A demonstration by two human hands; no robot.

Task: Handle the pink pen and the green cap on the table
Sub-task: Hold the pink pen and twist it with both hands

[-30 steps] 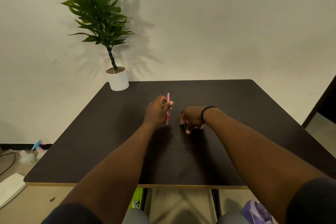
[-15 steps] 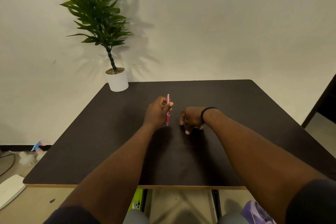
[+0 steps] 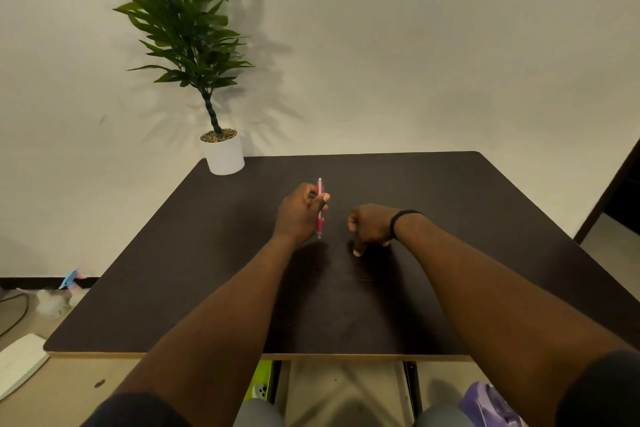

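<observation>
Left hand [image 3: 300, 211] grips pink pen [image 3: 320, 208] upright; right hand [image 3: 370, 225] curled just beside, contents hidden.

Plain indoor room, dark table [image 3: 485, 218] against bare wall [image 3: 415, 45], potted plant [image 3: 194, 28], floor clutter [image 3: 55, 302]

Pink pen [image 3: 319, 218] partly behind left hand [image 3: 299, 213]

Dark rectangular wooden table [image 3: 485, 218] stood against wall. White cylindrical pot with leafy plant [image 3: 223, 156] sat on far left corner. Left hand [image 3: 299, 213] held slim pink plastic pen [image 3: 320, 208] upright at table centre; right hand [image 3: 372, 227] rested just right of it, apart.
</observation>
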